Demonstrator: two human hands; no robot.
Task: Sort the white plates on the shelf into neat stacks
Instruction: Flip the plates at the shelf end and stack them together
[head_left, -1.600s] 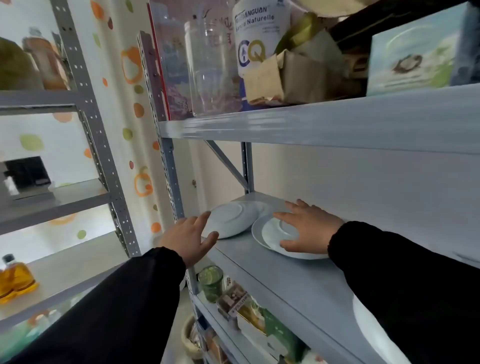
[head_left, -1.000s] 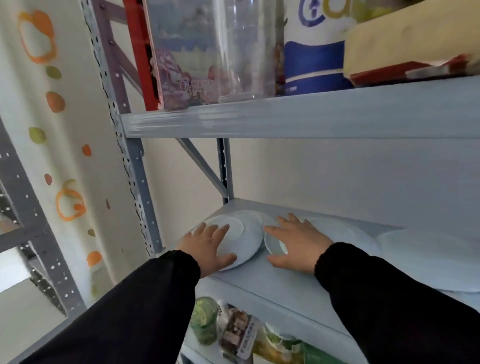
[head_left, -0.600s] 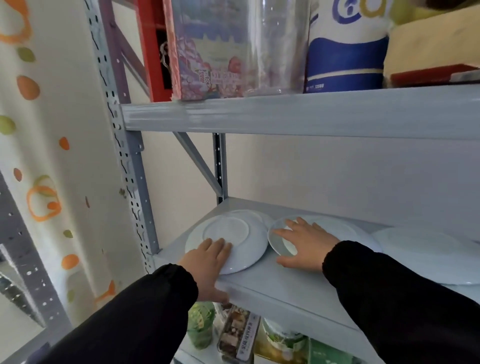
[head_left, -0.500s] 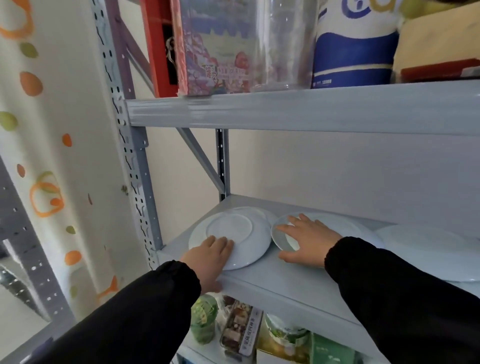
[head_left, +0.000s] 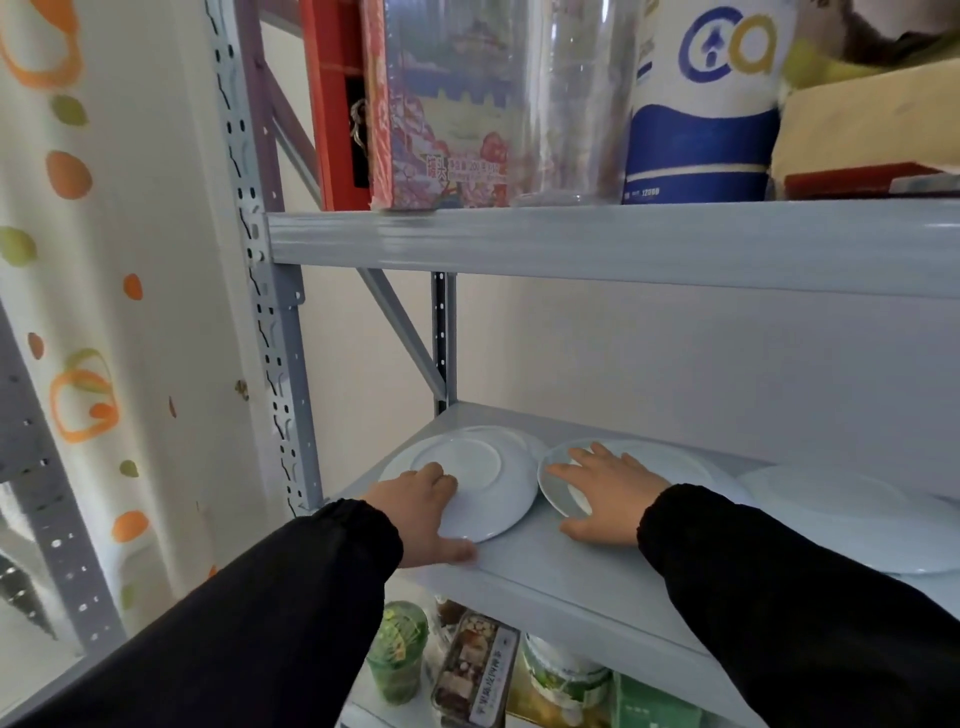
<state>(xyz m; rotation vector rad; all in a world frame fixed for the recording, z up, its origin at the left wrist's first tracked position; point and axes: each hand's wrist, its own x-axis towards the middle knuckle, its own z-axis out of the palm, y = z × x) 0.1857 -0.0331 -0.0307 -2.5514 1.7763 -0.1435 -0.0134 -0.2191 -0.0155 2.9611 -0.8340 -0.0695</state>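
Observation:
On the grey shelf (head_left: 545, 566) an upside-down white plate (head_left: 483, 467) lies at the left, with another plate's rim showing behind it. My left hand (head_left: 421, 512) holds its near rim, fingers curled on top and thumb at the edge below. To its right a small white plate (head_left: 556, 486) lies on a larger white plate (head_left: 680, 462). My right hand (head_left: 610, 493) rests flat on the small plate with fingers spread. A third large white plate (head_left: 841, 514) lies further right, partly hidden by my right sleeve.
The shelf above (head_left: 623, 239) hangs low over the plates and carries a clear jar (head_left: 566, 98), a printed box (head_left: 441, 104) and a blue-white canister (head_left: 706, 104). A perforated post (head_left: 270, 332) stands at the left. Jars and packets (head_left: 472, 670) fill the shelf below.
My left hand moved from the shelf's front edge onto the upside-down plate, and its fingers curled over the near rim. My right hand stayed on the small plate.

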